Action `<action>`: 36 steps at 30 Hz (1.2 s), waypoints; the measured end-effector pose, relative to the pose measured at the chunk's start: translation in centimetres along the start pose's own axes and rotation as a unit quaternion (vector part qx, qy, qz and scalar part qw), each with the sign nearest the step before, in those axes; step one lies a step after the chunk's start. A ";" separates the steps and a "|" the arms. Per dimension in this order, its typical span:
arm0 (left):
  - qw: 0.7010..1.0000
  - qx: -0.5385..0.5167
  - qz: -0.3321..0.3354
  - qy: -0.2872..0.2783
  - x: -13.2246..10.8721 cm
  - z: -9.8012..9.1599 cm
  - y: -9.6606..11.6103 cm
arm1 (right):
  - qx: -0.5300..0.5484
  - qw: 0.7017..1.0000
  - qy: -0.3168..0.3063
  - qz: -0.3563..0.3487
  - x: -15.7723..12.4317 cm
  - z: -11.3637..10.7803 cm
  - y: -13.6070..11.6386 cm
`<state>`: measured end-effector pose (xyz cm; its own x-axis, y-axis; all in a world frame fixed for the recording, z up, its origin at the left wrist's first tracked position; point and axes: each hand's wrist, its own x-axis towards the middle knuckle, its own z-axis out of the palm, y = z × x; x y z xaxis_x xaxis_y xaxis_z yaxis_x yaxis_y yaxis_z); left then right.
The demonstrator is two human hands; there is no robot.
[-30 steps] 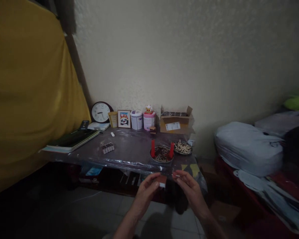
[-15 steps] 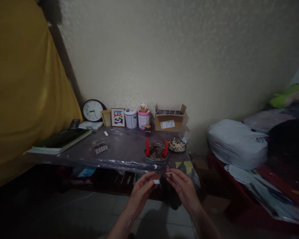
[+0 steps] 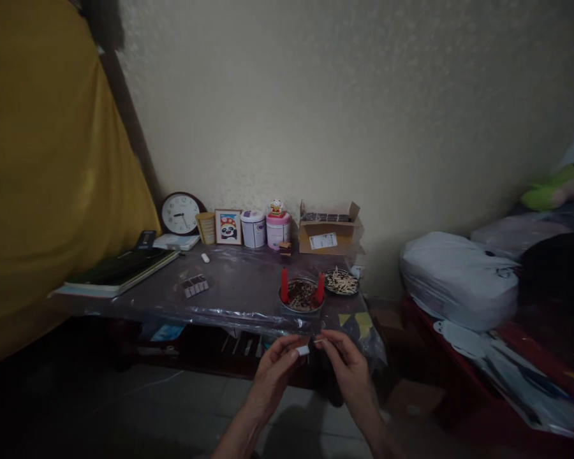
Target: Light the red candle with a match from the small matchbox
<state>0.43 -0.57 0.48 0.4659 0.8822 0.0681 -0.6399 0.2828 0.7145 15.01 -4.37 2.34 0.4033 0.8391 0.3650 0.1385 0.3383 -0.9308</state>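
My left hand point(image 3: 273, 370) is closed on a small matchbox point(image 3: 303, 350) with a brown side and a white edge, in front of the table's near edge. Just to its right, my right hand point(image 3: 347, 360) pinches a thin matchstick point(image 3: 318, 340), held close beside the box. Beyond the hands, two red candles point(image 3: 284, 285) stand in a round tin point(image 3: 301, 308) of dark and pale bits. A plate of matchsticks point(image 3: 341, 281) lies to the right of the tin.
On the table point(image 3: 239, 280) are a row of small boxes point(image 3: 195, 285), a clock point(image 3: 180, 213), a framed picture point(image 3: 228, 227), two canisters point(image 3: 253, 229) and an open carton point(image 3: 326, 237). White bags point(image 3: 459, 277) lie at the right, a yellow curtain point(image 3: 52, 146) hangs at the left.
My right hand has come in toward the matchbox, bringing the matchstick closer and lower. The matchbox is tilted differently in my left hand. The view has shifted slightly.
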 end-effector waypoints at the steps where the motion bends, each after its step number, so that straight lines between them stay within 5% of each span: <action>1: 1.000 -0.002 -0.003 0.003 0.0 -0.1 -0.1 | -0.007 1.000 -0.002 -0.008 0.0 0.0 0.1; 18: 0.997 -0.045 -0.017 0.053 1.0 0.1 -1.3 | -0.179 0.975 -0.041 -0.121 0.2 -1.0 2.1; 31: 0.997 -0.025 -0.005 0.068 0.1 3.3 1.2 | -0.171 0.955 0.033 -0.241 -0.1 -0.6 -2.4; 36: 0.997 -0.042 0.004 0.065 -0.7 4.1 1.3 | -0.176 0.949 0.008 -0.261 -1.0 -0.4 -1.9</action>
<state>1.80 -2.38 4.22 0.3805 0.9245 -0.0213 -0.6953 0.3011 0.6526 14.70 -6.01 3.74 0.2102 0.5890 0.7803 0.6163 0.5398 -0.5735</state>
